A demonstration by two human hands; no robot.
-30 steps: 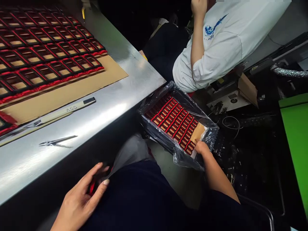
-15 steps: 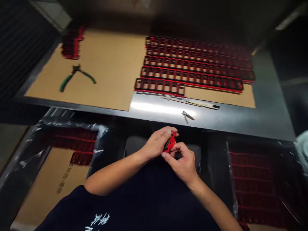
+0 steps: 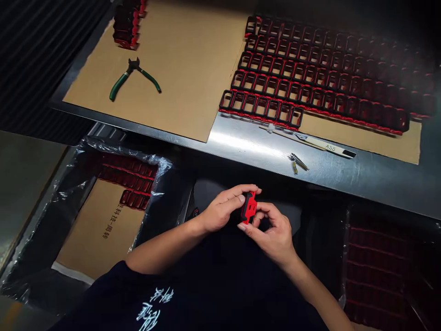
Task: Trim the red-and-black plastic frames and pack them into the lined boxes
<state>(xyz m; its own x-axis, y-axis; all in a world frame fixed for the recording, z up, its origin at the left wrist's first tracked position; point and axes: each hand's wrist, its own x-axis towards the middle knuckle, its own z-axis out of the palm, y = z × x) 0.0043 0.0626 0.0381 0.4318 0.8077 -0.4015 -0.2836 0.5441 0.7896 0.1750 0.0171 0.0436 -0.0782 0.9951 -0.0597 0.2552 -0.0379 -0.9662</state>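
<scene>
Between my two hands, in front of my body and below the table edge, is a small red-and-black plastic frame (image 3: 252, 209). My left hand (image 3: 223, 209) is closed on its upper left end, with the thumb along the black side. My right hand (image 3: 275, 232) pinches the lower right end between thumb and curled fingers. The red side with small slots faces right. Similar red-and-black frames (image 3: 262, 106) stand in several rows on cardboard on the table.
Green-handled cutting pliers (image 3: 119, 86) lie spread on the left cardboard (image 3: 186, 78), near stacked frames (image 3: 126, 30). A pale stick marked A55 (image 3: 330, 147) and a small metal tool (image 3: 299, 162) lie near the front edge. Plastic-lined boxes with frames flank me: left box (image 3: 74, 186), right box (image 3: 346, 257).
My view has shifted, so the table appears higher and further right. The frame has turned slightly in my hands, showing more of its slotted red side. Both hands keep hold of it.
</scene>
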